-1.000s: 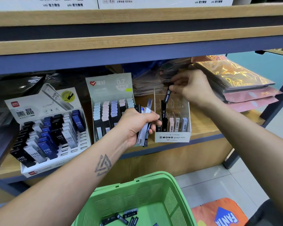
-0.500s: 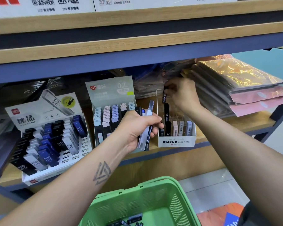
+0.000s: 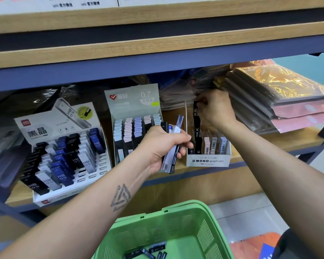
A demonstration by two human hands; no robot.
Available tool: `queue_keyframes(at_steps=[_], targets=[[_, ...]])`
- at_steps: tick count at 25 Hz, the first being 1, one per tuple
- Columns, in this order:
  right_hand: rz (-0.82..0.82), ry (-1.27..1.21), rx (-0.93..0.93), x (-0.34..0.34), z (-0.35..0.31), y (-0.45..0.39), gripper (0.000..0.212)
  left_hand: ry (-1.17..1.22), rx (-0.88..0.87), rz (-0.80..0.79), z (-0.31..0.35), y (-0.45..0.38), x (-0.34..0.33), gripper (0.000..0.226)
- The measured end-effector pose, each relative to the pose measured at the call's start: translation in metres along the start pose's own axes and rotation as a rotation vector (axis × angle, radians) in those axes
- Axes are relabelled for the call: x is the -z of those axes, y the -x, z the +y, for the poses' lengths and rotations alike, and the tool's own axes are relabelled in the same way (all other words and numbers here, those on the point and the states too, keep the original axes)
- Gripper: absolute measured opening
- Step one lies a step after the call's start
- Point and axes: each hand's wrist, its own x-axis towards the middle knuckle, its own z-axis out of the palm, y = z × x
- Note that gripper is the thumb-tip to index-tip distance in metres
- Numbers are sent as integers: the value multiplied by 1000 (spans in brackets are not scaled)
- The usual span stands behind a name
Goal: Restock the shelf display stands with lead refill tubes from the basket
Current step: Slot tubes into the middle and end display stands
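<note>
basket (image 3: 198, 228): nearest me, bottom centre, green plastic with slotted walls; a few dark lead tubes (image 3: 148, 252) lie loose on its floor, still to go out.
left hand (image 3: 163, 146): mid-distance, over the shelf edge, curled tight round a bundle of tubes (image 3: 173, 146), black, blue and clear-white, flat slim sticks, long axes near upright and leaning a bit right.
bundle to stand: my spare stock sits just left of the clear stand (image 3: 209, 159), near its left wall.
right hand (image 3: 216, 109): farther back, over the rear of the clear stand, fingertips pinching one black tube (image 3: 195, 108) at its top end; tube stands upright, long axis vertical, lower end pointing down into the left column.
key relation: the slot is straight below the pinched tube, so I judge the next move is a plain push down; right hand is nearer the slot, left only feeds.
clear stand: thin see-through walls, white card front printed MONO; black tubes stacked in the left column, pink and grey ones along the front row.
risk: walls look flimsy, a skewed tube could catch on a divider.
middle stand (image 3: 133, 101): left of my left hand, grey card, rows of pastel-capped tubes.
left stand (image 3: 62, 146): far left, white card, slanted black, blue and white tubes marked HB 0.5.
far right: stack of shiny wrapped packs (image 3: 281, 94), orange and pink.
</note>
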Motion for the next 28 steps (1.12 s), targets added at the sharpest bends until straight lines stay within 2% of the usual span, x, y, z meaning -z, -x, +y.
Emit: queue_keyframes(at_steps=[6,9,11,13,15,17,21,28], targets=[[-1,26,0,6,-1,6,26,7,10,-14,1,1,0,1],[-1,-82,-68,23,-17,10,24,19,26,-30,0,2,1,0],[-157,-445,-183,39,-39,18,19,33,38,-40,-1,3,1,1],[-458,-818,-309,55,-57,28,19,51,45,-42,-1,3,1,1],[-659,-891,-326,62,-61,38,18,71,50,-42,-1,3,1,1],[-649,-930,-374,63,-57,41,18,83,65,-49,-1,5,2,3],[-463,-1020,-484,68,-47,38,23,151,124,-22,-1,8,8,5],[-574,-1089,-440,73,-42,40,26,311,156,4,-1,5,9,6]])
